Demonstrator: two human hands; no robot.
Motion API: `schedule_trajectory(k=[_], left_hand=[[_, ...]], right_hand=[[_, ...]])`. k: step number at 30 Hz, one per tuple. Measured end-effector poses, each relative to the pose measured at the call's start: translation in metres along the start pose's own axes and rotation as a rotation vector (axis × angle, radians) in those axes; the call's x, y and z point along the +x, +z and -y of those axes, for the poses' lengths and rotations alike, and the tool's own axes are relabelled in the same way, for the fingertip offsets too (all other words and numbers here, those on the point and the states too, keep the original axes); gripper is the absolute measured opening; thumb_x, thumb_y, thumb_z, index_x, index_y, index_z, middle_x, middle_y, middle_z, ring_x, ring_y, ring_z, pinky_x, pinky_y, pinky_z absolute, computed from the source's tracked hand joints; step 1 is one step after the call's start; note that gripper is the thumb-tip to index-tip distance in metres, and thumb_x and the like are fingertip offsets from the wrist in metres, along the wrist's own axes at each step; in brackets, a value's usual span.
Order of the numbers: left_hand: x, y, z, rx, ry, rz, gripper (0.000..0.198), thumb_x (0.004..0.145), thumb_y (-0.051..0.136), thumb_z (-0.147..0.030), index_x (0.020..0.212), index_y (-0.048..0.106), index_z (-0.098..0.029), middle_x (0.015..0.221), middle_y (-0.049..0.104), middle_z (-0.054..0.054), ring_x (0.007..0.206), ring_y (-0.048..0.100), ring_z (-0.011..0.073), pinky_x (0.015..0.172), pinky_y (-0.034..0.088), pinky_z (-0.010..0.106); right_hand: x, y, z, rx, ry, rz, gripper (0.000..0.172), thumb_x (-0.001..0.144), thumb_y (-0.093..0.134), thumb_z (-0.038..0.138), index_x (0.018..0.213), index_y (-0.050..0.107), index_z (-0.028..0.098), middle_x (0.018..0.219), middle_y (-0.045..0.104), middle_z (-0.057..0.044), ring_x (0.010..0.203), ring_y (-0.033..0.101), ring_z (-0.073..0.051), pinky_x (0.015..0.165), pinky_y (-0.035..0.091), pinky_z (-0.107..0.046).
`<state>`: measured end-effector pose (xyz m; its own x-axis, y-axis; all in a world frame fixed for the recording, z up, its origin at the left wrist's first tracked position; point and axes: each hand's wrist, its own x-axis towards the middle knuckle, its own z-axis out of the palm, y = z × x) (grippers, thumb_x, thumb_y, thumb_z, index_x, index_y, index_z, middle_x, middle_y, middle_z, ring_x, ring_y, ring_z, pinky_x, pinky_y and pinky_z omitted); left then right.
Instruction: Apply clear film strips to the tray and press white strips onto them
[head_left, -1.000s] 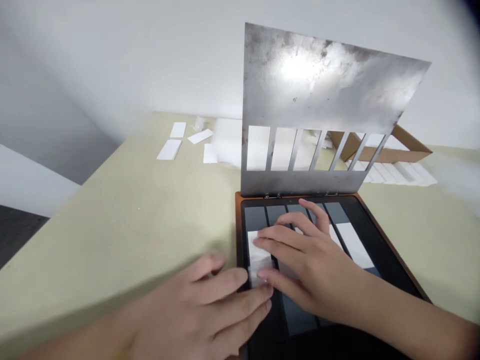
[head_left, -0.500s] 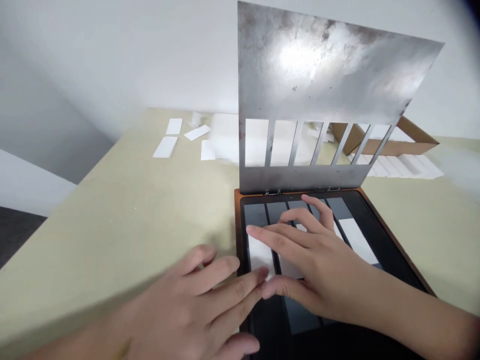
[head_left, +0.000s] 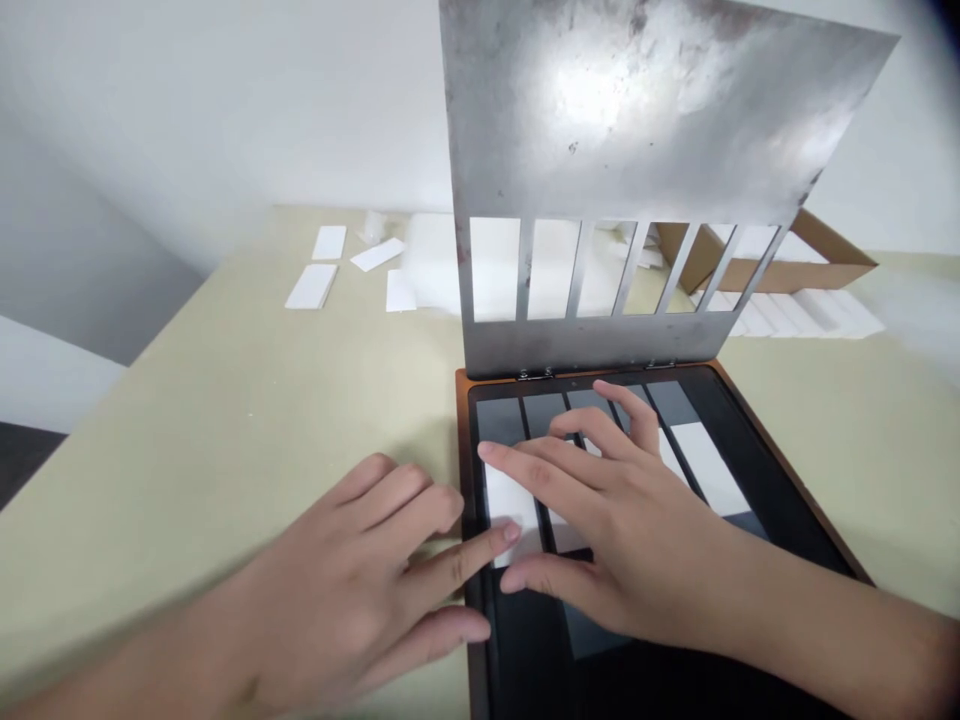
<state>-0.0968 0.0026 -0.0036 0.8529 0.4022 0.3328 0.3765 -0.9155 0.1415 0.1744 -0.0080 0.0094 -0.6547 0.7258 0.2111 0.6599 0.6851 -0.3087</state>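
A dark tray (head_left: 757, 470) with an orange-brown rim lies in front of me, split into long narrow slots. Its hinged metal lid (head_left: 637, 110), with slot cut-outs along the bottom, stands raised behind it. White rectangular cards lie in the slots: one in the leftmost slot (head_left: 510, 498) and another at the right (head_left: 705, 468). My right hand (head_left: 622, 520) rests flat over the middle slots with fingers spread, touching the cards. My left hand (head_left: 360, 600) lies at the tray's left edge, its index fingertip on the lower end of the leftmost card.
The tray sits on a pale yellow-green table (head_left: 247, 430). Loose white cards (head_left: 311, 285) lie at the far left, a white stack (head_left: 435, 260) behind the lid, and an open cardboard box (head_left: 817, 265) with more white cards (head_left: 787, 315) at the far right. A white wall stands behind.
The view has shifted closer and the lid looms larger. My left hand slid so only its index finger reaches the leftmost card. My right hand's fingers spread flatter over the cards.
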Motion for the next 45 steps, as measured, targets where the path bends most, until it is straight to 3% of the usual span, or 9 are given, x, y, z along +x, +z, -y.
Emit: schedule_trajectory(k=[6,12,16,20,25,33,40,45], left_hand=[[-0.004,0.003,0.006,-0.047,0.003,0.05,0.048,0.107,0.053,-0.04,0.152,0.056,-0.024,0.101,0.056,0.008,0.087,0.048,0.0249,0.08,0.036,0.041],[-0.004,0.006,0.005,-0.121,-0.048,0.068,0.051,0.105,0.057,-0.046,0.152,0.055,-0.027,0.104,0.053,0.008,0.093,0.049,0.0255,0.083,0.038,0.039],[-0.005,0.004,0.005,-0.128,-0.038,-0.007,0.049,0.105,0.057,-0.049,0.145,0.059,-0.02,0.103,0.055,0.009,0.091,0.05,0.0242,0.082,0.04,0.039],[-0.007,-0.002,0.0,-0.194,0.086,-0.204,0.034,0.106,0.053,-0.043,0.111,0.067,-0.013,0.093,0.062,0.009,0.081,0.05,0.0229,0.074,0.037,0.04],[-0.001,-0.009,-0.008,-0.105,0.261,-0.123,0.035,0.107,0.054,-0.039,0.116,0.073,-0.012,0.109,0.078,0.006,0.089,0.062,0.0234,0.078,0.039,0.042],[0.004,-0.008,-0.001,-0.063,0.181,-0.099,0.033,0.107,0.058,-0.04,0.12,0.074,-0.015,0.117,0.079,0.002,0.094,0.061,0.0232,0.083,0.038,0.042],[-0.001,0.001,-0.001,-0.102,0.113,-0.125,0.039,0.104,0.062,-0.04,0.133,0.068,-0.015,0.122,0.077,0.006,0.097,0.058,0.0254,0.084,0.037,0.042],[-0.002,0.001,-0.003,-0.079,0.07,-0.114,0.04,0.1,0.067,-0.035,0.134,0.067,-0.015,0.13,0.075,0.005,0.099,0.056,0.026,0.085,0.037,0.043]], right_hand=[[0.0,0.003,0.008,-0.053,-0.005,-0.024,0.068,0.101,0.06,0.061,0.153,0.052,0.018,0.125,0.074,-0.007,0.115,0.056,-0.031,0.124,0.01,-0.063],[0.0,0.007,0.014,-0.09,0.029,-0.043,0.067,0.101,0.06,0.059,0.155,0.05,0.021,0.127,0.073,-0.006,0.115,0.054,-0.031,0.123,0.012,-0.062],[0.001,0.008,0.015,-0.081,0.068,-0.036,0.059,0.103,0.059,0.055,0.153,0.052,0.024,0.131,0.072,-0.005,0.115,0.055,-0.029,0.122,0.013,-0.06],[0.003,0.009,0.013,-0.081,0.092,-0.055,0.053,0.104,0.062,0.047,0.151,0.053,0.026,0.126,0.074,-0.002,0.114,0.055,-0.027,0.122,0.015,-0.059],[0.005,0.013,0.01,-0.068,0.107,-0.083,0.044,0.105,0.063,0.039,0.147,0.057,0.028,0.123,0.075,-0.001,0.11,0.055,-0.026,0.121,0.017,-0.057],[0.004,0.014,0.009,-0.056,0.108,-0.095,0.038,0.107,0.059,0.032,0.145,0.059,0.028,0.123,0.076,-0.001,0.11,0.055,-0.025,0.119,0.018,-0.056],[0.005,0.015,0.009,-0.064,0.103,-0.112,0.035,0.108,0.057,0.03,0.142,0.061,0.028,0.12,0.077,0.0,0.108,0.056,-0.025,0.119,0.018,-0.056],[0.006,0.005,0.01,-0.044,0.091,-0.041,0.04,0.107,0.054,0.028,0.148,0.058,0.029,0.122,0.076,0.0,0.11,0.054,-0.026,0.119,0.015,-0.059]])
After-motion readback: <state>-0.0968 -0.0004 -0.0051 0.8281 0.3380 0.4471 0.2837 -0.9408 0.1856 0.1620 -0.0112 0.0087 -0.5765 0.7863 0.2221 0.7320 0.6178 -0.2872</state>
